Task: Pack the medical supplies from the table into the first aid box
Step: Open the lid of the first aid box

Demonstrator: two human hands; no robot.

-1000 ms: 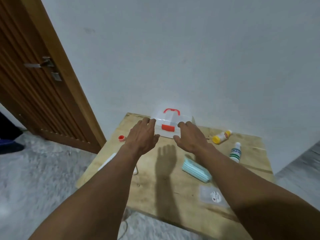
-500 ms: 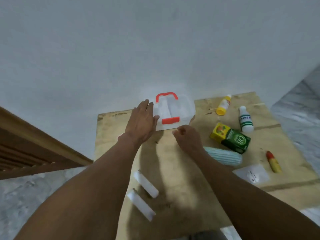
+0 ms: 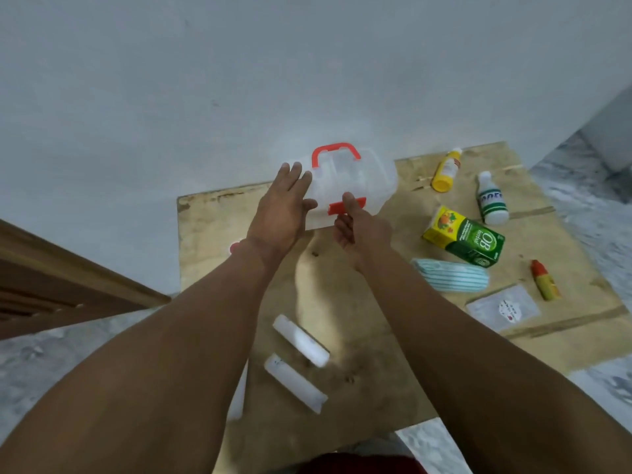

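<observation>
On table (image 3: pixel 359 302), box (image 3: pixel 362 176) sits at far edge by wall (image 3: pixel 307 80). Risk: light box skids or tips if pull on latch (image 3: pixel 333 209) outweighs bracing. Box clear plastic, closed, red handle (image 3: pixel 336 152) up. Bracing: left hand (image 3: pixel 280 213) flat on left end, fingers (image 3: pixel 290 172) straight. Opening: right hand (image 3: pixel 362 230) pinches latch, thumb on top.

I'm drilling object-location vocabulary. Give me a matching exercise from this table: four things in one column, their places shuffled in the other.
1. first aid box
2. yellow bottle
3. face masks
4. white rolls

A. between the two forearms
B. just nearer than the green carton
C. left hand flat on it, right hand pinches its red latch
D. lying right of the box, near the table's far edge

Pairs: 1-C, 2-D, 3-B, 4-A
</observation>
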